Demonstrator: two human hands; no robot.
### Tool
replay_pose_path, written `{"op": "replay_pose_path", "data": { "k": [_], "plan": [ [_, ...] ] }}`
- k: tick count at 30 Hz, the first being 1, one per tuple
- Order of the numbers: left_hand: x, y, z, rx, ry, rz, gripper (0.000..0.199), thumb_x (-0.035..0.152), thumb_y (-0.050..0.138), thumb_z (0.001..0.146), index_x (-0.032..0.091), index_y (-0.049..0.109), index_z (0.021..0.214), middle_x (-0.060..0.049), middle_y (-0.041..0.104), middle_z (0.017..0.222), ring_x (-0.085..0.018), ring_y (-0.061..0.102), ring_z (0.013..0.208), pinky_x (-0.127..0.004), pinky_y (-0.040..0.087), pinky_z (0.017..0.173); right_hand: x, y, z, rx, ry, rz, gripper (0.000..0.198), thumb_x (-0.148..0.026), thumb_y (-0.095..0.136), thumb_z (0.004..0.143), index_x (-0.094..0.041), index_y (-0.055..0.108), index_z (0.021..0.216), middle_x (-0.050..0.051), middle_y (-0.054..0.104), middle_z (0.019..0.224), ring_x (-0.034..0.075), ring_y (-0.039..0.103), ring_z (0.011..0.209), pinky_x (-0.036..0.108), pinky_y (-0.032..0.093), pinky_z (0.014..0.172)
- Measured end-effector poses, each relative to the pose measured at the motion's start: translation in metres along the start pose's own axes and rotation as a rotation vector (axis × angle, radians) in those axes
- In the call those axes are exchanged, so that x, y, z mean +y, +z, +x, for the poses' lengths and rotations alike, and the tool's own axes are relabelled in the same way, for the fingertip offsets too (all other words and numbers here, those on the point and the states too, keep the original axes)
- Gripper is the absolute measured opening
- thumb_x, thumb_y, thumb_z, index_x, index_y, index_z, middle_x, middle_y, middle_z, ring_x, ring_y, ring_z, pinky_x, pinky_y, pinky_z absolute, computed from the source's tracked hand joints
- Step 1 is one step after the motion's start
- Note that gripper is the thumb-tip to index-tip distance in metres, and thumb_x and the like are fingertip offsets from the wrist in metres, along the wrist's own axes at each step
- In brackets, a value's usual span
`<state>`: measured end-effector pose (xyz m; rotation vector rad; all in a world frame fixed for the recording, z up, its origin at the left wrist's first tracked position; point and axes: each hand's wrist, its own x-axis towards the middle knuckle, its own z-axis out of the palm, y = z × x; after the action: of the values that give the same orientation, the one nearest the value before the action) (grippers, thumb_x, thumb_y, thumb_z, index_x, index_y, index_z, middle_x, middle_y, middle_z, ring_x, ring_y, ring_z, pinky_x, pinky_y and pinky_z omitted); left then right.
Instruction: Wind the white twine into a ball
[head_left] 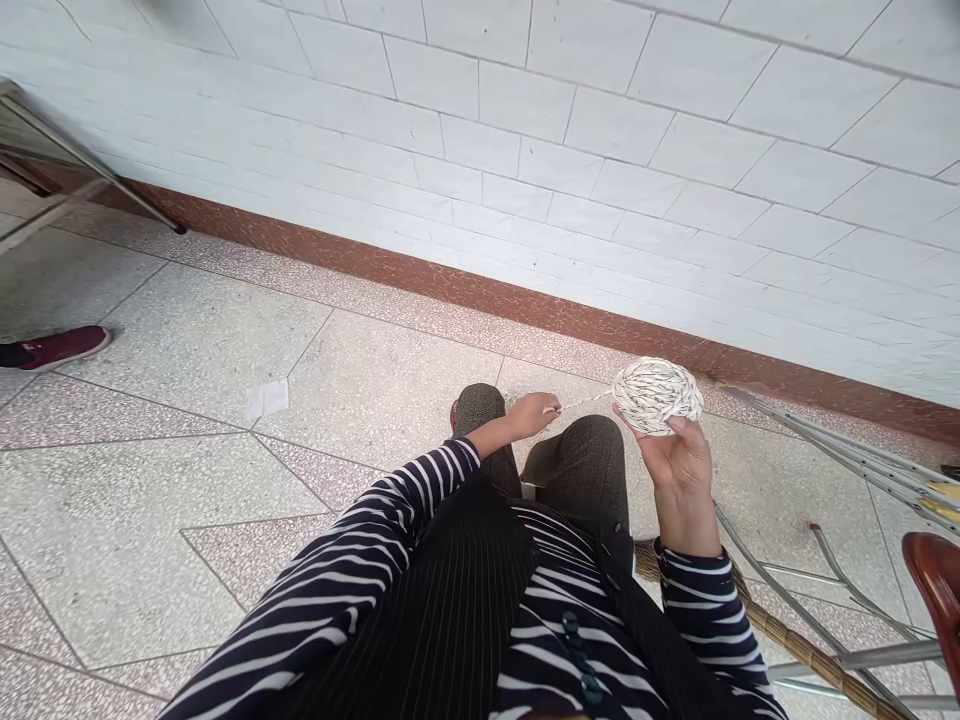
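In the head view, a round ball of whitish twisted cord [657,396] rests in my right hand [681,455], held up beyond my right knee. The thumb presses on the near side of the ball, and the other fingers are mostly hidden beneath it. A thin strand of cord [589,400] runs left from the ball to my left hand [534,415], over the gap between my knees. My left fingers are closed in a pinch on that strand.
A white tiled wall [585,120] with a brown skirting runs ahead. Metal-framed furniture [817,430] and a brown wooden stick-like handle [795,635] lie at right. At left are a metal-legged table [97,170], another person's shoe [67,347] and a white paper scrap [267,399].
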<state>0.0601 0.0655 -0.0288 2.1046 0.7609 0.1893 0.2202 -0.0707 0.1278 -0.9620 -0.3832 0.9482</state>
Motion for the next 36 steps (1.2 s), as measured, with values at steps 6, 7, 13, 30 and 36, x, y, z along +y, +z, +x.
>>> {"op": "replay_pose_path", "data": {
  "k": [6, 7, 13, 30, 36],
  "plan": [
    [-0.016, 0.016, 0.006, -0.081, -0.181, -0.180, 0.052, 0.027, 0.063, 0.087, 0.020, 0.056, 0.138, -0.009, 0.065, 0.133, -0.022, 0.063, 0.117, -0.032, 0.049, 0.099, -0.002, -0.003, 0.002, 0.007, 0.093, 0.118, 0.058, -0.024, 0.073, 0.060, -0.030, 0.064, 0.117, 0.003, 0.069, 0.128, 0.032, 0.052, 0.135, 0.064, 0.042, 0.110],
    [-0.018, 0.019, 0.007, -0.095, -0.213, -0.216, 0.055, 0.027, 0.063, 0.087, 0.021, 0.053, 0.141, -0.009, 0.064, 0.133, -0.022, 0.064, 0.116, -0.031, 0.049, 0.098, -0.002, -0.002, 0.003, 0.003, 0.103, 0.148, 0.058, -0.022, 0.073, 0.060, -0.031, 0.064, 0.116, 0.002, 0.069, 0.128, 0.032, 0.053, 0.134, 0.064, 0.043, 0.109],
    [-0.022, 0.037, 0.013, -0.095, -0.235, -0.345, 0.043, 0.032, 0.064, 0.086, 0.017, 0.067, 0.127, -0.008, 0.070, 0.123, -0.023, 0.065, 0.111, -0.031, 0.049, 0.097, -0.005, 0.009, 0.004, -0.014, 0.128, 0.254, 0.056, -0.018, 0.073, 0.060, -0.031, 0.064, 0.114, 0.001, 0.069, 0.127, 0.030, 0.057, 0.130, 0.061, 0.049, 0.105],
    [-0.028, -0.042, 0.016, 0.398, -0.304, -0.871, 0.026, 0.028, 0.057, 0.082, 0.012, 0.067, 0.064, -0.006, 0.070, 0.068, -0.011, 0.062, 0.064, -0.022, 0.051, 0.064, -0.015, -0.103, 0.023, 0.352, -0.036, 0.161, 0.052, -0.018, 0.066, 0.060, -0.022, 0.063, 0.112, 0.004, 0.067, 0.119, 0.026, 0.066, 0.107, 0.048, 0.066, 0.073],
    [-0.043, -0.080, 0.027, 0.586, -0.368, -0.825, 0.025, 0.023, 0.054, 0.078, 0.012, 0.068, 0.061, -0.007, 0.070, 0.067, -0.011, 0.061, 0.062, -0.024, 0.053, 0.064, -0.020, -0.147, 0.020, 0.517, -0.029, 0.226, 0.045, -0.022, 0.063, 0.064, -0.022, 0.063, 0.109, 0.005, 0.065, 0.121, 0.025, 0.065, 0.107, 0.044, 0.067, 0.069]
  ]
}}
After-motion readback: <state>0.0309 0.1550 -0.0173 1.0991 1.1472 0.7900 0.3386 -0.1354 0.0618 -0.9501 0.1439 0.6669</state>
